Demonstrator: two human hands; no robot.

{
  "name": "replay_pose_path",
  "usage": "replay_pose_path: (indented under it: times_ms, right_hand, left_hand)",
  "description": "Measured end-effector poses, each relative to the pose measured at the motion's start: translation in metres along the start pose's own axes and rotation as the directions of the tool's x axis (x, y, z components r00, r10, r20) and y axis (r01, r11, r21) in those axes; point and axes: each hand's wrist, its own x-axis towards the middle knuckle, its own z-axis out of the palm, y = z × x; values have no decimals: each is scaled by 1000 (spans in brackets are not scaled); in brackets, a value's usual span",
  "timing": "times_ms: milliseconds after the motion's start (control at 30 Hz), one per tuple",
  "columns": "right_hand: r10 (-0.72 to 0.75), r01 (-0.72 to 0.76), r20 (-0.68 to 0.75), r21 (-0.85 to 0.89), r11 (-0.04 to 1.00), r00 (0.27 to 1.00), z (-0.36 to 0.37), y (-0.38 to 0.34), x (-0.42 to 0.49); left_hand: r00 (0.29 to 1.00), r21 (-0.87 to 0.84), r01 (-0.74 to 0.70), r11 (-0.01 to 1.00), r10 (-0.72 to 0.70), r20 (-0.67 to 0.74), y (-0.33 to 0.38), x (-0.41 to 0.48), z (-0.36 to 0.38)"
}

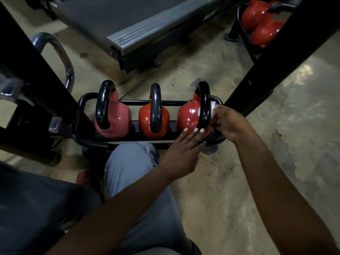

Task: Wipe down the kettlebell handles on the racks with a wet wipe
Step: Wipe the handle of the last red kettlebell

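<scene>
Three red kettlebells with black handles stand in a low black rack (84, 100) on the floor. The left kettlebell (117, 118) and the middle kettlebell (145, 116) are untouched. My right hand (228, 122) holds a white wet wipe (213, 107) pressed against the right side of the black handle (205, 103) of the right kettlebell (189, 115). My left hand (184, 151) lies flat, fingers extended, with its fingertips resting on the lower front of that same kettlebell.
A treadmill deck (128, 24) lies on the floor behind the rack. Black frame posts (276, 57) rise at the right and left. More red kettlebells (263, 21) sit at the top right. A chrome handle (62, 57) stands at the left. My grey-trousered knee (132, 162) is below the rack.
</scene>
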Motion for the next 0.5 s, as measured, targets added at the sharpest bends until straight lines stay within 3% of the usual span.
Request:
replay_pose_path:
  times_ms: [67, 133, 200, 233, 267, 333, 433, 500]
  right_hand:
    - [-140, 137, -116, -37, 990, 983, 0, 0, -9]
    - [-399, 341, -153, -306, 889, 904, 4, -1, -16]
    - [-657, 482, 21, -697, 531, 754, 7, -6, -15]
    - [-697, 520, 166, -786, 333, 698, 9, -14, -10]
    - [-667, 536, 307, -828, 164, 679, 16, -26, -5]
    - [-476, 430, 459, -886, -175, 750, 37, -52, 6]
    - [-166, 189, 406, -700, -689, 899, 72, -68, 17]
    - [88, 254, 323, -520, -815, 942, 95, -69, 14]
  left_hand:
    - [1000, -2, -10, 1000, 10, -2, 0, 0, -1]
    - [1000, 9, -14, 1000, 14, 15, 1, 1, 0]
    - [999, 28, -14, 1000, 13, 37, 1, 4, 1]
    - [999, 35, -15, 999, 13, 40, 1, 5, 2]
    - [999, 42, -15, 999, 14, 42, 1, 5, 2]
    - [998, 56, -22, 998, 19, 60, 1, 4, 2]
    - [994, 67, -34, 997, 27, 103, 1, 0, 3]
    - [992, 79, -34, 996, 24, 126, -1, 0, 4]
